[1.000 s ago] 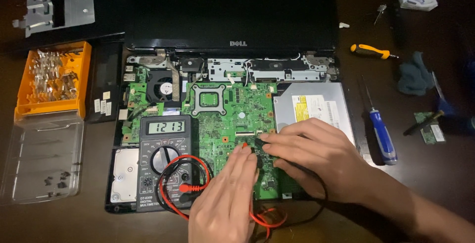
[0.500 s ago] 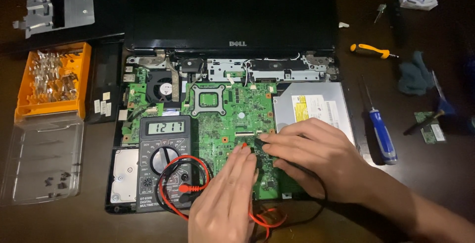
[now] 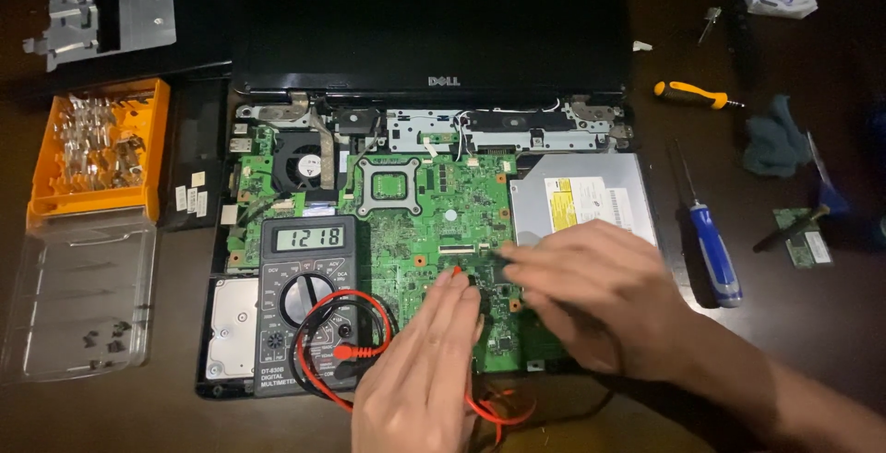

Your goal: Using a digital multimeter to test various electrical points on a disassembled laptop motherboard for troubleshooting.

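Over the green board (image 3: 434, 222) of an opened laptop (image 3: 406, 84): left hand (image 3: 420, 375) flat, fingers together, pinching a red probe (image 3: 456, 271) against the board; right hand (image 3: 595, 292) curled beside it, grip hidden. Left of both, multimeter (image 3: 305, 301) with looped red and black leads (image 3: 341, 351). Blue screwdriver (image 3: 711, 245) well right.

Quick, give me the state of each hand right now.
Left hand: fingers together, pressing a red probe tip onto the green motherboard.
Right hand: fingers curled at the board; whatever it pinches is blurred, cannot be told.
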